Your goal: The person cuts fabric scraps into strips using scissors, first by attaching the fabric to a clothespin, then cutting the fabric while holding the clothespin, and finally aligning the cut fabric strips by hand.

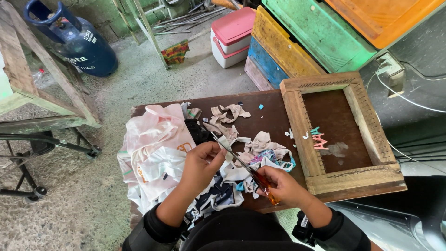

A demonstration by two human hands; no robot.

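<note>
My right hand [281, 185] was closed around the orange handles of a pair of scissors [244, 166], whose long blades pointed up and to the left, toward my other hand. My left hand [200, 163] was pinched shut, thumb against fingertips, on a small pale strip of fabric [224, 142] held right at the scissor tips; I could not tell whether the blades were parted or together around it. Both hands worked above a dark wooden board [265, 118] that lay across my lap. Under and left of my left hand sat a heap of pinkish-white cloth [155, 144], draping over the board's left edge. Between and beyond my hands lay a loose scatter of cut scraps [260, 146], beige, white, blue and black. On the right end of the board rested a rough wooden frame [302, 125], and inside it lay a few small pink and teal cloth cut-outs [319, 139]. Farther off on the concrete floor stood a blue gas cylinder [79, 44], a pink-lidded cooler box [232, 35], and stacked painted crates [297, 42].
</note>
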